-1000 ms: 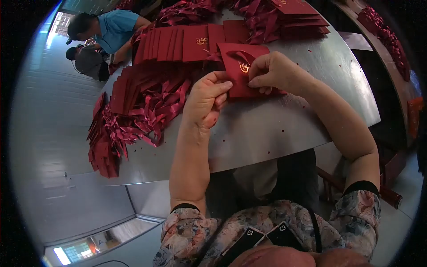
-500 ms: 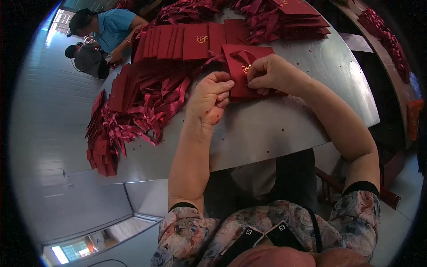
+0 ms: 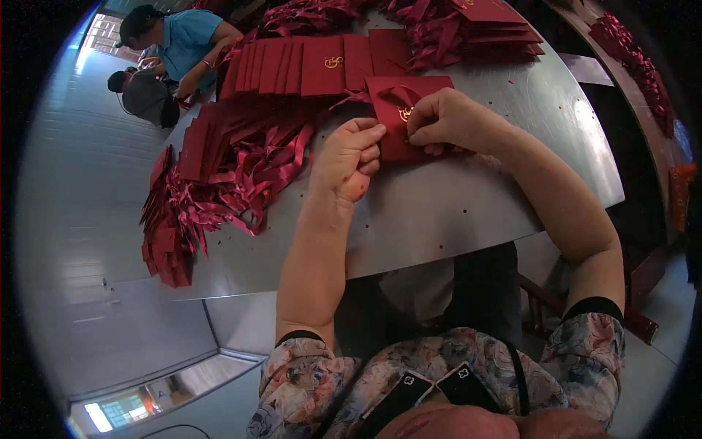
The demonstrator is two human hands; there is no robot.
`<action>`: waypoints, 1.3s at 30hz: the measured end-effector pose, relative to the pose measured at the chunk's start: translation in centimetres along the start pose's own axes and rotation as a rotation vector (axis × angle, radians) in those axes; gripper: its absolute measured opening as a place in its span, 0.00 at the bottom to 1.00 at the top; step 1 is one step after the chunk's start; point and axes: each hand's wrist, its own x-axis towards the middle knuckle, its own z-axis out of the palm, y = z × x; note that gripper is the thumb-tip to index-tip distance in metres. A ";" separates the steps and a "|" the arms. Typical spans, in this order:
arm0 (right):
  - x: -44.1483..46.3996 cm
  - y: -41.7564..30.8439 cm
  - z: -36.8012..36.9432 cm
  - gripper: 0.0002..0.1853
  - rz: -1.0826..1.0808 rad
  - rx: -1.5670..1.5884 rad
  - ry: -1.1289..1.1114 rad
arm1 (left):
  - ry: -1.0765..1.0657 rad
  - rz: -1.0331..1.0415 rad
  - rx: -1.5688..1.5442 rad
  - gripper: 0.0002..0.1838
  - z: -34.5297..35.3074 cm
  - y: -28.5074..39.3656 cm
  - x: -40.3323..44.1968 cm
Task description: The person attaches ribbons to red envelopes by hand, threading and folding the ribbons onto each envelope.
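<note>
A dark red paper gift bag (image 3: 395,146) with a gold logo and a ribbon handle lies flat in front of me on the metal table. My left hand (image 3: 349,157) is closed at the bag's left edge, thumb and forefinger pinched together there. Over the right part of the bag, just beside the logo, my right hand (image 3: 453,124) makes a pinch. Whatever sits between those right fingertips is too small to make out. The ribbon (image 3: 398,95) loops across the bag's upper part, partly hidden by my right hand.
Rows of similar red bags (image 3: 274,66) stand beyond my hands. Tangled ribbons (image 3: 256,175) and more bags lie to the left, and a stack of bags (image 3: 497,36) sits at the back right. Small dark bits dot the metal table (image 3: 424,212). A person in a blue shirt (image 3: 189,44) works at far left.
My left hand has turned slightly, its fingers curled closer at the bag's edge. The bag and my right hand have shifted very little.
</note>
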 end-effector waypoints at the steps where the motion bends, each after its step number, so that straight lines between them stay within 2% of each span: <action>1: -0.1 -0.3 0.0 0.06 0.000 0.001 -0.002 | -0.004 0.005 0.017 0.10 -0.2 -0.1 0.2; 3: -0.5 -1.0 -0.1 0.06 0.045 -0.029 -0.007 | -0.012 -0.017 0.020 0.11 -0.3 -0.2 0.2; 8: 0.1 0.3 -0.1 0.05 0.000 0.021 -0.006 | -0.079 -0.036 0.039 0.14 -0.3 -0.3 0.1; 17: 0.0 0.4 -0.5 0.04 0.009 0.071 -0.031 | -0.153 0.069 0.103 0.17 0.5 0.3 -0.8; 23: 0.4 0.7 -0.6 0.04 0.006 0.088 -0.073 | -0.226 0.177 0.174 0.20 0.7 -0.1 -1.0; 26: -0.1 -0.3 -0.5 0.03 0.034 0.079 -0.057 | -0.137 0.286 0.285 0.21 1.2 -0.7 -0.9; 28: -0.3 -0.6 -0.5 0.03 0.063 0.056 -0.035 | -0.091 0.463 0.329 0.21 1.5 -1.4 -0.6; 29: -0.1 -0.4 -0.4 0.02 0.061 0.069 -0.042 | -0.091 0.462 0.329 0.21 1.6 -1.5 -0.5; 35: 0.3 0.2 0.0 0.03 0.018 0.075 -0.026 | -0.030 0.451 0.354 0.12 1.6 -2.1 0.1; 38: 0.3 0.4 0.1 0.05 -0.007 0.071 0.006 | 0.088 0.406 0.312 0.07 1.7 -1.7 0.0; 39: 0.4 0.6 0.2 0.05 -0.041 0.086 0.025 | 0.102 0.320 0.210 0.07 1.4 -1.4 -0.1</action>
